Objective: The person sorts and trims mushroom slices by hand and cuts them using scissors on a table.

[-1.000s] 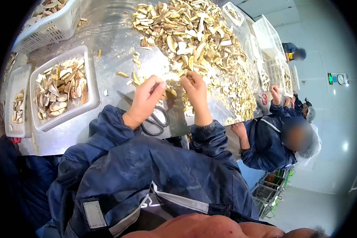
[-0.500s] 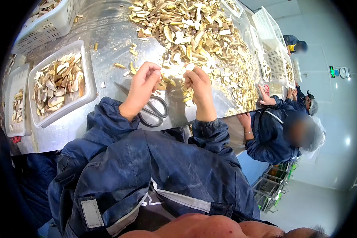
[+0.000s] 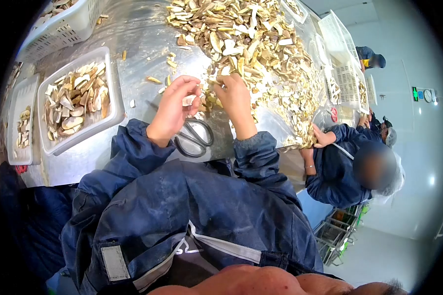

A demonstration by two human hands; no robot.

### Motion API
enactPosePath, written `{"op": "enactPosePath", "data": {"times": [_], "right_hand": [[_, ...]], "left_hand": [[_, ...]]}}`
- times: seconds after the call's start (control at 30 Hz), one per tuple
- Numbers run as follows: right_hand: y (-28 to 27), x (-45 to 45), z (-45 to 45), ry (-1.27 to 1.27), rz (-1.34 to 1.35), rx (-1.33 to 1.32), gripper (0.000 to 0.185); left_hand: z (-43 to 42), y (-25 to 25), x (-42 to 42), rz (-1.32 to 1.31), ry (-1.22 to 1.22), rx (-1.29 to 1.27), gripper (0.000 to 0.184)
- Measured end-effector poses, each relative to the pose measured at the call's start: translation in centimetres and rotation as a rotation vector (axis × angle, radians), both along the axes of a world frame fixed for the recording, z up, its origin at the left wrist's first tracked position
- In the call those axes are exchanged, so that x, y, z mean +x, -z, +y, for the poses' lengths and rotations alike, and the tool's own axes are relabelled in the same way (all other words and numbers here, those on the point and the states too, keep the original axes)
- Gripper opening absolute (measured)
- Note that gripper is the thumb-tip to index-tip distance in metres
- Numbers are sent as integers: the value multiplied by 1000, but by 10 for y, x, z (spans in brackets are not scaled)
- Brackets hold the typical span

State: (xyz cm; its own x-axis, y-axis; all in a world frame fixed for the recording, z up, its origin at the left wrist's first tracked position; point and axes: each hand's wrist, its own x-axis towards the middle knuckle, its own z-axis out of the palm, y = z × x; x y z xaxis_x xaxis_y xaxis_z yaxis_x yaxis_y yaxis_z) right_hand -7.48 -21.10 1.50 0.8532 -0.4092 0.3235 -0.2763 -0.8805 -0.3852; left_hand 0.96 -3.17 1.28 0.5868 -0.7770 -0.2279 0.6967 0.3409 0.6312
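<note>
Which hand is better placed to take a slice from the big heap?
Probably the right hand: its fingertips are closer to the heap. The left hand sits farther from it, beside the scissors.

The left hand (image 3: 173, 109) partly hides scissors (image 3: 197, 139), the right hand (image 3: 235, 102) curled near heaped mushroom slices (image 3: 253, 46).

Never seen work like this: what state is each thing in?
Bare left hand: half curled, grip unclear
Bare right hand: bent inward, grip unclear
Black-handled scissors: lying flat, blades partly hidden
Brown and cream slices: heaped on grey metal table
Wide white rectangular plastic tray: partly filled
Narrow white rectangular plastic tray: sparsely filled
White slotted plastic basket: holding slices
</note>
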Motion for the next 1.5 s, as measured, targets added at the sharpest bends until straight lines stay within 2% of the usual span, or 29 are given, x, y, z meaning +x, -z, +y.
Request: {"op": "enactPosePath", "data": {"times": [0.07,0.17,0.27,0.4,0.5,0.6,0.7,0.8,0.83,0.93,1.17,1.27,1.4,1.5], "right_hand": [[4,-2,0,29,15,39,21],[-4,-12,0,56,-79,400,23],[-27,-23,5,87,2,975,25],[-33,-29,21,17,-58,1185,26],[-36,-28,35,-49,-31,1167,22],[-39,-28,32,-93,45,995,28],[-35,-15,3,104,114,518,30],[-14,5,-11,224,9,-29,32],[-10,12,-11,269,53,-114,31],[-6,18,-9,284,111,-167,32],[-21,-9,5,173,68,202,21],[-32,-15,16,117,-19,128,22],[-45,-20,31,75,-36,375,24],[-50,-23,36,50,-18,512,25]], "left_hand": [[-1,-3,-2,-55,-30,49,17],[-3,-1,-3,-144,-58,72,19],[-5,-1,-7,-177,-37,91,26],[-5,-12,-10,-139,48,110,31],[-5,-7,-9,-144,112,90,28],[-5,0,-6,-145,94,77,22],[-4,-3,-7,-58,35,48,17],[-3,-3,-5,-22,32,6,19],[-4,1,-4,-7,37,-23,21],[-2,-4,-2,17,36,-35,24],[-5,7,-2,-9,90,-1,13],[-5,-1,-5,-87,86,69,16],[-5,-8,-9,-169,118,103,23],[-4,-13,-10,-127,144,73,22]]}}
